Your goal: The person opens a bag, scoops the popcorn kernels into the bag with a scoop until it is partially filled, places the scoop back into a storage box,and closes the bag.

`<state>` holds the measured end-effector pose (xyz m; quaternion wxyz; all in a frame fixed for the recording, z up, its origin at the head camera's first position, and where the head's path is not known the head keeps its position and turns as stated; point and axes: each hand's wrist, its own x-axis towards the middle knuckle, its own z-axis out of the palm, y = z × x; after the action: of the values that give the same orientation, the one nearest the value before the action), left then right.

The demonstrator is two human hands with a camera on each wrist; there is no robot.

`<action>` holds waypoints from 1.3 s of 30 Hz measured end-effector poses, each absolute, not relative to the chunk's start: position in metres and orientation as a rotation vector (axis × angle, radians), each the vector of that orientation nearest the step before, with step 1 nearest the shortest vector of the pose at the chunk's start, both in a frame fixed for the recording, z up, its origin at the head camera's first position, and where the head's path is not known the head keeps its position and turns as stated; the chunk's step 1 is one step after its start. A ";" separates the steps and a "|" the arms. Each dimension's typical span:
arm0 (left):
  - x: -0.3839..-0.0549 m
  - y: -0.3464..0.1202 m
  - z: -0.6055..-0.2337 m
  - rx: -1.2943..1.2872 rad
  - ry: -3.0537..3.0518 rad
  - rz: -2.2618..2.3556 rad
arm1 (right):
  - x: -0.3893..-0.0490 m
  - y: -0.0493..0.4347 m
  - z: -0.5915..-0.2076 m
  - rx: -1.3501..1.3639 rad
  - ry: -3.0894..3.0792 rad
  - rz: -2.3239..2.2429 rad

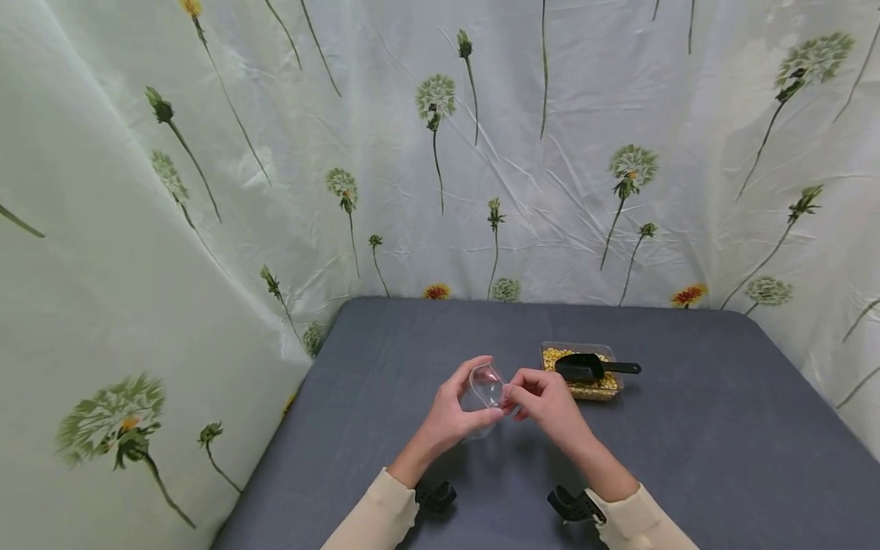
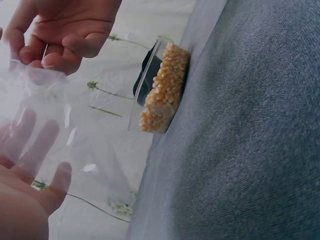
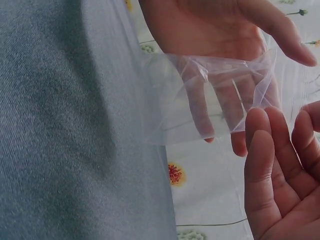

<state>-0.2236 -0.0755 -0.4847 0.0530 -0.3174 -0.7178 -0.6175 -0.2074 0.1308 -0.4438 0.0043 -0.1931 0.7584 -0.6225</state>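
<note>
A clear plastic bag [image 1: 486, 386] is held up over the table between both hands, its mouth spread into a rounded opening. My left hand [image 1: 448, 418] curves round it, thumb on the near side and fingers on the far side. Through the see-through film [image 3: 172, 112] the left fingers show in the right wrist view. My right hand [image 1: 550, 406] pinches the bag's rim between thumb and fingertips. In the left wrist view nothing is visible inside the bag [image 2: 65, 125].
Behind the right hand a clear plastic box [image 1: 594, 393] of yellow corn kernels [image 2: 165, 87] stands on the grey-covered table [image 1: 687, 428]. A black scoop [image 1: 584, 367] lies on the kernels, handle sticking out rightwards. A flower-printed curtain [image 1: 522, 244] hangs behind and at the left.
</note>
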 end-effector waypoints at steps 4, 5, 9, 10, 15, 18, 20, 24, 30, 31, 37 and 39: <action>-0.225 -0.078 -0.484 -0.973 -2.248 -1.874 | -0.208 0.132 -0.444 -0.626 2.442 -1.903; -0.225 -0.079 -0.485 -0.981 -2.257 -1.875 | -0.208 0.132 -0.444 -0.630 2.461 -1.885; -0.226 -0.080 -0.485 -1.030 -2.246 -1.904 | -0.207 0.134 -0.445 -0.657 2.516 -1.812; -0.226 -0.080 -0.485 -1.043 -2.245 -1.905 | -0.206 0.134 -0.445 -0.661 2.521 -1.799; -0.224 -0.080 -0.485 -1.064 -2.288 -1.919 | -0.203 0.134 -0.446 -0.672 2.522 -1.770; -0.224 -0.079 -0.486 -1.064 -2.303 -1.937 | -0.203 0.135 -0.448 -0.684 2.526 -1.751; -0.224 -0.079 -0.487 -1.078 -2.290 -1.961 | -0.203 0.136 -0.450 -0.689 2.530 -1.739; -0.225 -0.079 -0.488 -1.087 -2.246 -2.007 | -0.203 0.137 -0.449 -0.697 2.544 -1.727; -0.225 -0.079 -0.488 -1.109 -2.180 -1.981 | -0.203 0.140 -0.447 -0.698 2.545 -1.734; -0.225 -0.079 -0.487 -1.113 -2.175 -1.976 | -0.203 0.140 -0.447 -0.693 2.544 -1.735; -0.225 -0.077 -0.487 -1.084 -2.204 -1.939 | -0.203 0.141 -0.446 -0.662 2.568 -1.724; -0.225 -0.076 -0.487 -1.063 -2.214 -1.922 | -0.203 0.141 -0.444 -0.653 2.583 -1.718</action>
<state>-0.2252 -0.0764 -0.4868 0.0116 -0.3407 -0.7099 -0.6164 -0.2026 0.1409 -0.4443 -0.0145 -0.2059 0.8147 -0.5419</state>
